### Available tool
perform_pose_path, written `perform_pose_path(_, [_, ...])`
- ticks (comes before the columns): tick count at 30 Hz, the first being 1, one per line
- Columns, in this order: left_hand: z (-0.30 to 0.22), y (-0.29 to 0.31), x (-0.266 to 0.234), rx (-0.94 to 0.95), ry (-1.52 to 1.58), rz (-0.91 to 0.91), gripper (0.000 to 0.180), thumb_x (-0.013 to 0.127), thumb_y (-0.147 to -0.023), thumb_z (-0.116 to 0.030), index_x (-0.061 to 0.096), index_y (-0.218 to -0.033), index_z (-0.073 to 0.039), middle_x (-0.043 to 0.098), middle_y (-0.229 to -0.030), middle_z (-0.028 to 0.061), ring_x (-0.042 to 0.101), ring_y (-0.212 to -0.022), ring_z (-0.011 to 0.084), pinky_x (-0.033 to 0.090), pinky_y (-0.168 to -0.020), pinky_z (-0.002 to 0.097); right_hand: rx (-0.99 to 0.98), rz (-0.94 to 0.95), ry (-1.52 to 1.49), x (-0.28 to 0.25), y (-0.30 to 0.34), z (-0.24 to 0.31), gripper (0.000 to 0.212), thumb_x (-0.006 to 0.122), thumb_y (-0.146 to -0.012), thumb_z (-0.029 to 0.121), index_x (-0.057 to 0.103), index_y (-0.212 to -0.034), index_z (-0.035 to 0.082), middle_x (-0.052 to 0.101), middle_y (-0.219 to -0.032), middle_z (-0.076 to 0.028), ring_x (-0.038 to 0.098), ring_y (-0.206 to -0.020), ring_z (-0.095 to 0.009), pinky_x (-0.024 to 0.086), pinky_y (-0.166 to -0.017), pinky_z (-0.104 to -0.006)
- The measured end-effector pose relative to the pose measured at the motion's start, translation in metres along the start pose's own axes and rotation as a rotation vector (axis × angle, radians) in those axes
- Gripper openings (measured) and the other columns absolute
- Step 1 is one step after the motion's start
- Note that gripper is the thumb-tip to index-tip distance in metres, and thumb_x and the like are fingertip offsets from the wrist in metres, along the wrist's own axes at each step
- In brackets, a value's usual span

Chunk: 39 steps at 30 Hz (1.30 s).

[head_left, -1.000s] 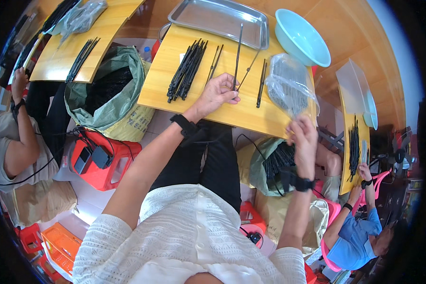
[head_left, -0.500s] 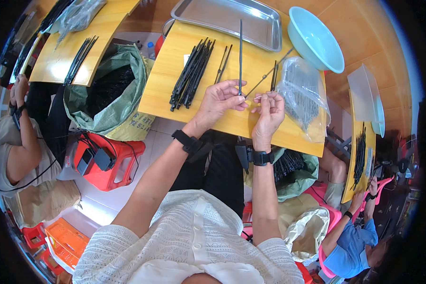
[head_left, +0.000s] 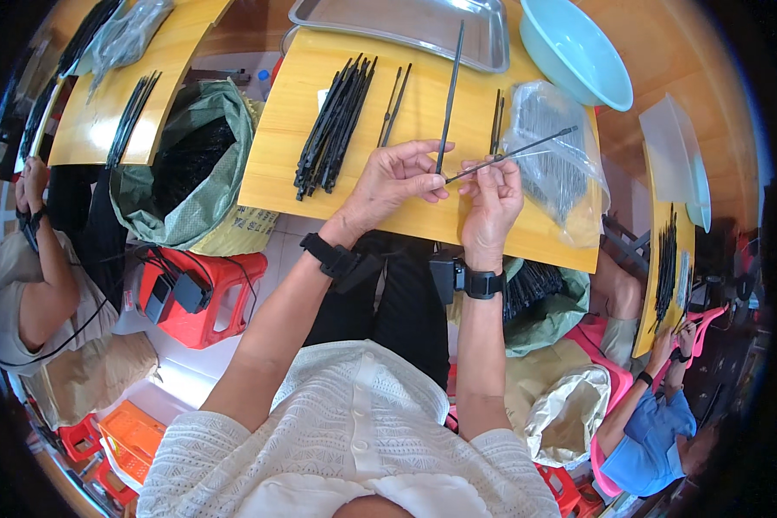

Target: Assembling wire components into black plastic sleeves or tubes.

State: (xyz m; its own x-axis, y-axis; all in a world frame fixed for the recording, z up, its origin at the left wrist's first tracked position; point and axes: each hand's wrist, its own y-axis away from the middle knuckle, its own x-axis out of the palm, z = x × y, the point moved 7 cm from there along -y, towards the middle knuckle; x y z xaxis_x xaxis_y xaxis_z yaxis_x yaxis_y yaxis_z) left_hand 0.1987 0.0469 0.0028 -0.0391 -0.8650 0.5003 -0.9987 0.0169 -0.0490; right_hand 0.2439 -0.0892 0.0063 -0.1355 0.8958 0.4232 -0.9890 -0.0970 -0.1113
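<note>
My left hand [head_left: 397, 183] is closed in a pinch on the lower end of a thin black rod [head_left: 451, 95], which points up and away over the table. A second thin dark rod [head_left: 535, 145] slants to the right, with a small knob partway along it. Its near end meets my left fingertips, and it passes by the fingers of my right hand [head_left: 493, 194], closed on it. Whether the two rods are joined is hidden by the fingers. To the left lies a pile of black rods [head_left: 336, 129]. Two small groups of rods [head_left: 392, 108] [head_left: 497, 121] lie farther in.
A metal tray [head_left: 405, 22] and light-blue basin [head_left: 574, 52] stand along the table's [head_left: 272, 164] far edge. A clear plastic bag of thin pieces [head_left: 552, 164] lies at right. Sacks of black pieces [head_left: 190, 164] [head_left: 535, 293] stand on both sides. People work at both sides.
The slanted rod has swung clockwise and lower, now crossing over the plastic bag. The rod in my left hand leans slightly more to the right. The view has shifted a little.
</note>
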Motion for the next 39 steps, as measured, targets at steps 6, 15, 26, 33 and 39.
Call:
perform_pose_path(6, [0.001,-0.001,0.004,-0.011,-0.054,0.029,0.041,0.060,-0.080,0.000,0.050,-0.120,0.000,0.057,-0.084,0.0023,0.063,-0.078,0.0158,0.052,-0.071,0.0243,0.059,0.127,-0.053,0.002,0.001,-0.003,0.015,0.060,-0.082,0.006,0.052,-0.095,0.001,0.063,-0.079,-0.011,0.060,-0.067,-0.014,0.045,-0.057,-0.0217])
perform_pose_path(15, [0.002,0.000,0.005,-0.013,-0.115,0.085,0.038,0.061,-0.081,-0.003,0.052,-0.117,0.001,0.061,-0.091,0.0061,0.062,-0.078,0.0138,0.051,-0.072,0.0255,0.139,0.114,-0.148,0.010,0.001,-0.010,0.016,0.061,-0.081,0.006,0.053,-0.094,0.002,0.063,-0.074,-0.008,0.059,-0.063,-0.009,0.038,-0.048,-0.0155])
perform_pose_path(26, [0.006,0.001,0.003,-0.002,-0.070,0.071,0.036,0.062,-0.079,-0.003,0.054,-0.115,0.001,0.060,-0.106,0.0090,0.062,-0.081,0.0144,0.052,-0.073,0.0259,0.202,0.161,-0.123,0.009,-0.001,-0.011,0.016,0.062,-0.080,0.007,0.054,-0.094,0.002,0.061,-0.072,-0.005,0.056,-0.062,-0.007,0.037,-0.049,-0.0170])
perform_pose_path(33, [0.006,0.001,0.003,-0.023,-0.115,0.083,0.037,0.062,-0.079,-0.004,0.053,-0.115,0.001,0.059,-0.110,0.0100,0.062,-0.084,0.0155,0.052,-0.073,0.0264,0.206,0.183,-0.113,0.010,-0.001,-0.011,0.018,0.063,-0.080,0.008,0.054,-0.094,0.002,0.062,-0.072,-0.005,0.057,-0.062,-0.009,0.038,-0.051,-0.0176])
perform_pose_path(39, [0.004,0.001,0.005,-0.001,-0.114,0.104,0.036,0.061,-0.081,-0.005,0.053,-0.115,0.001,0.057,-0.113,0.0116,0.062,-0.085,0.0164,0.053,-0.073,0.0273,0.184,0.196,-0.127,0.008,-0.003,-0.012,0.018,0.063,-0.080,0.008,0.054,-0.095,0.003,0.063,-0.074,-0.006,0.058,-0.062,-0.009,0.039,-0.051,-0.0175])
